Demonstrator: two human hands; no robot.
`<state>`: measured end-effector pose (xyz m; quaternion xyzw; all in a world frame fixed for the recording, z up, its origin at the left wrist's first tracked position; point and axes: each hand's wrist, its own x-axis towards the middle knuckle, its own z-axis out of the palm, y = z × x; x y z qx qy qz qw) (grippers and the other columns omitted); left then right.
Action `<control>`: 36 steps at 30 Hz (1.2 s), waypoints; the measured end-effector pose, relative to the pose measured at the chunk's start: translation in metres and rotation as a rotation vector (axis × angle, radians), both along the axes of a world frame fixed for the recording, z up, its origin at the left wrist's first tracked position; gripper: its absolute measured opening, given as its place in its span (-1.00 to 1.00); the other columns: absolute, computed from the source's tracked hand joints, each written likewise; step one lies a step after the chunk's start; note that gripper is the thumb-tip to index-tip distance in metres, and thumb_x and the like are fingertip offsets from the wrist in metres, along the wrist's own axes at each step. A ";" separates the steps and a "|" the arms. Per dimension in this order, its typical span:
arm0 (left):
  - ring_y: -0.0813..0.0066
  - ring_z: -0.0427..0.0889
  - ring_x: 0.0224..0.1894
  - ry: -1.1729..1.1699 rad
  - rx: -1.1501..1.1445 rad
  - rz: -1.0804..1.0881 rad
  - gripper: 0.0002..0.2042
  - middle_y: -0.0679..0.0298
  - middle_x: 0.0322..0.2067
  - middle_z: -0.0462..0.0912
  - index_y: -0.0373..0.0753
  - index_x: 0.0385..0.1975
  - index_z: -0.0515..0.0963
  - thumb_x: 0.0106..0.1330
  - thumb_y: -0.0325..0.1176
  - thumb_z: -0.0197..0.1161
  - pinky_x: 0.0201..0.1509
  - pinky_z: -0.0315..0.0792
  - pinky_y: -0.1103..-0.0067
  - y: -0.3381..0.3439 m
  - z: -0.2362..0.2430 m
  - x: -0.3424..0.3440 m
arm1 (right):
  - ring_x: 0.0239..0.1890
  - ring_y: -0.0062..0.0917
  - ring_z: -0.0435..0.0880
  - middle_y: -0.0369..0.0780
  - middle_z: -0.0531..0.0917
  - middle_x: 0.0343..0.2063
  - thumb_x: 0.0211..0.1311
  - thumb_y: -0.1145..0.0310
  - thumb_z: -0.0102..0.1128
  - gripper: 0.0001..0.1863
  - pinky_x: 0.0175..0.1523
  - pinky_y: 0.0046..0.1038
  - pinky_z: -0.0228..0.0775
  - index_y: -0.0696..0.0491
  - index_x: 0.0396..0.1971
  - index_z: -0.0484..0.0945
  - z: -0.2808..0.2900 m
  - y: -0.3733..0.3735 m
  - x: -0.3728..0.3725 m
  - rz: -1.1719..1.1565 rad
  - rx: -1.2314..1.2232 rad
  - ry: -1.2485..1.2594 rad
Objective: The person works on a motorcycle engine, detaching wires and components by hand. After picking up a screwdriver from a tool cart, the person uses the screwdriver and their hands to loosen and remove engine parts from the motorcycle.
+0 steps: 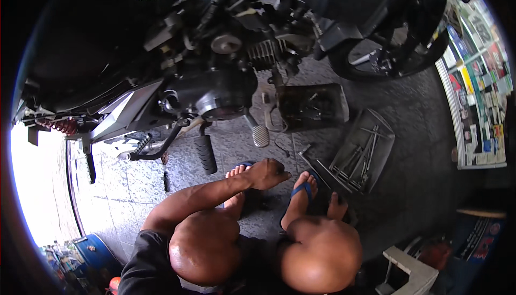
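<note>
My left hand (266, 174) is curled closed above my left foot, below the brake pedal (260, 136) of a dark motorcycle (215, 92). What it holds, if anything, is hidden. Past my right knee, part of my right hand (337, 207) shows low beside my right foot; its fingers are too dark to read. Just beyond that hand lies a grey metal tray (388, 134) with several long wrenches (363, 155) in it. A slim metal tool (310, 162) rests on the floor by the tray's left edge.
A dark, grimy open box (345, 100) stands under the engine. The rubber footpeg (205, 154) juts toward me. To the right are the front wheel (387, 61) and a glass display case (478, 91). A blue drum (95, 249) stands at lower left, a pale metal frame (411, 268) at lower right.
</note>
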<state>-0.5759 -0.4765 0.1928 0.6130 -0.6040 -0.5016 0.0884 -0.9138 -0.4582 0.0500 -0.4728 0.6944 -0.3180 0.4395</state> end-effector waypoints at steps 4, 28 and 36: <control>-0.12 0.60 -0.12 0.055 -0.015 -0.004 -0.49 -0.14 -0.27 0.63 -0.42 -0.35 0.61 0.37 0.03 0.03 0.00 0.46 0.22 -0.004 -0.004 0.002 | -0.56 -0.58 0.41 -0.25 0.55 -0.64 0.33 0.24 0.17 -0.62 -0.44 -0.37 0.26 0.28 -0.52 0.51 0.005 -0.004 0.019 0.058 -0.007 0.016; -0.03 0.65 -0.14 0.075 -0.102 -0.040 -0.54 -0.10 -0.28 0.66 -0.39 -0.24 0.63 0.36 -0.01 0.09 -0.01 0.47 0.24 -0.007 -0.024 -0.023 | -0.54 -0.58 0.43 -0.25 0.58 -0.56 0.33 0.18 0.18 -0.70 -0.38 -0.42 0.35 0.16 -0.31 0.57 0.051 -0.079 0.095 0.342 -0.117 0.154; -0.04 0.64 -0.12 0.092 -0.075 -0.108 -0.58 -0.12 -0.22 0.65 -0.38 -0.24 0.61 0.36 -0.05 0.10 0.02 0.45 0.25 0.003 -0.029 -0.013 | -0.35 -0.48 0.56 -0.18 0.64 -0.41 0.29 0.08 0.25 -0.61 -0.20 -0.42 0.40 0.14 -0.18 0.59 0.143 -0.166 0.264 0.720 -0.366 -0.206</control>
